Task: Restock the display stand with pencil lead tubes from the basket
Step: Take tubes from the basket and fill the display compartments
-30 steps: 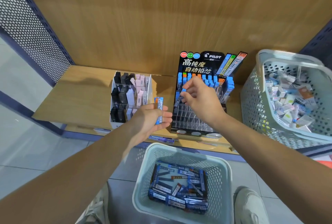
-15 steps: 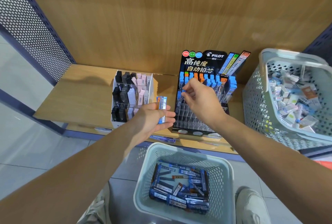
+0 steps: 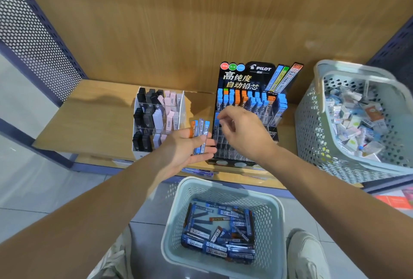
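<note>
1. The left hand (image 3: 190, 148) holds a small fan of pencil lead tubes (image 3: 200, 135) upright under its thumb, just left of the display stand (image 3: 251, 77).
2. The right hand (image 3: 243, 135) hangs in front of the stand's clear slots with fingers curled. I cannot tell whether they pinch a tube. The hand hides much of the lower rows.
3. The stand's back rows carry blue- and orange-capped tubes.
4. The basket (image 3: 223, 187) sits on the floor below the shelf (image 3: 93, 117), with a heap of tubes in its bottom.
5. On the shelf beside the stand are a white organiser (image 3: 181, 111) of black, grey and pink items to the left, and a second basket (image 3: 312, 122) of small boxes to the right.
6. A few loose tubes lie at the shelf's front edge.
</note>
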